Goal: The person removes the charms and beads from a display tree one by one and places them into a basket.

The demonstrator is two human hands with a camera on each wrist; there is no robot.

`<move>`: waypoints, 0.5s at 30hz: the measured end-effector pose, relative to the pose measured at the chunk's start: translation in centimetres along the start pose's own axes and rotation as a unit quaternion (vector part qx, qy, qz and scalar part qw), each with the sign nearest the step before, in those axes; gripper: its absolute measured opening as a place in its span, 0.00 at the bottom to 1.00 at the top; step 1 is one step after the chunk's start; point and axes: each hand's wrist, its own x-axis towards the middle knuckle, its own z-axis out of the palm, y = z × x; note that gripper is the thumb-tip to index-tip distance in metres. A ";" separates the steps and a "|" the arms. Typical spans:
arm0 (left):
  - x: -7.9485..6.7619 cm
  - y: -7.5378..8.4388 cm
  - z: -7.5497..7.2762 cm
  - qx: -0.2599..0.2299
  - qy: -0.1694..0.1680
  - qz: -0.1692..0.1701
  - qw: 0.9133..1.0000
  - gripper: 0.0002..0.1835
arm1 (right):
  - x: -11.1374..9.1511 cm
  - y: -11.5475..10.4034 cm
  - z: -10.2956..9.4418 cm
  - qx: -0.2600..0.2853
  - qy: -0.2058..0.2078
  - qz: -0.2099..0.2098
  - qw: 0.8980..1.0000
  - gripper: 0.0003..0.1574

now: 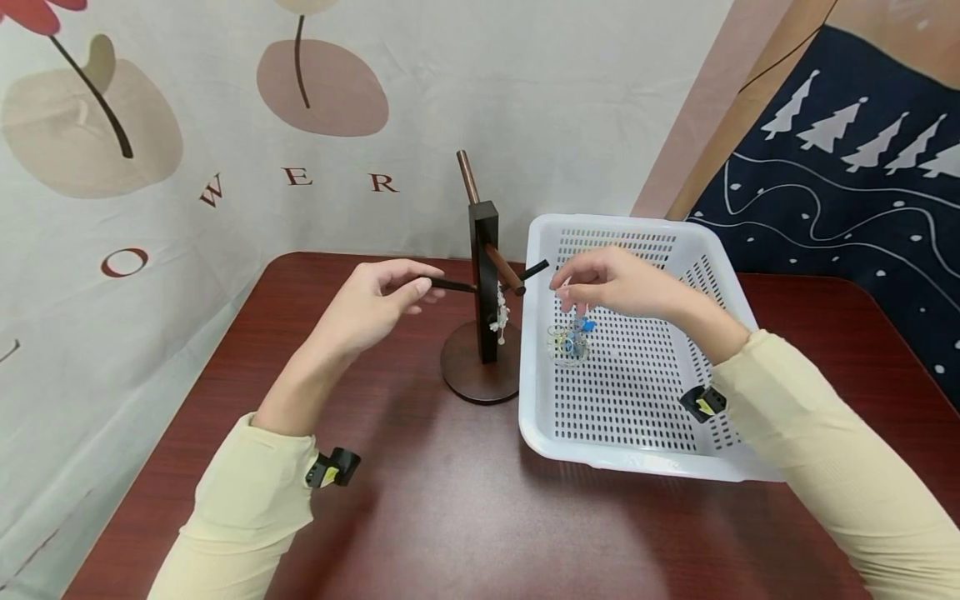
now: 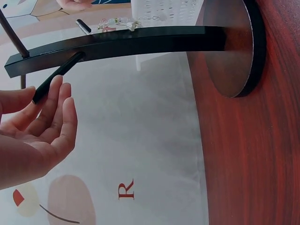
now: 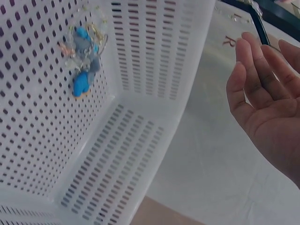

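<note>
A dark wooden jewelry stand with a round base and several pegs stands upright on the table. My left hand pinches the left end of its black peg between thumb and fingers. On the peg's other side hangs a pale beaded bracelet, close against the post. My right hand hovers over the basket, its fingers loosely bent and holding nothing, just right of the peg's free tip. In the right wrist view, its fingertips are near that peg.
A white perforated plastic basket stands right of the base. Inside lies a small pile of clear and blue beaded jewelry. The red-brown table meets a printed cloth behind the stand.
</note>
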 end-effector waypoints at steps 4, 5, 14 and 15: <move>-0.1 0.0 0.0 -0.006 0.011 -0.016 1.000 0.12 | 0.5 0.0 0.9 0.006 -0.020 -0.004 1.000 0.13; -0.1 0.1 0.0 -0.005 0.012 -0.018 1.000 0.11 | 0.6 0.0 1.1 0.010 -0.024 -0.006 1.000 0.13; -0.1 0.1 -0.1 0.001 0.011 -0.016 1.000 0.11 | 1.7 -0.5 2.8 0.016 -0.041 -0.004 0.999 0.12; -0.1 0.1 -0.1 0.002 0.010 -0.014 1.000 0.11 | 1.8 -0.5 2.9 0.010 -0.041 -0.006 0.999 0.12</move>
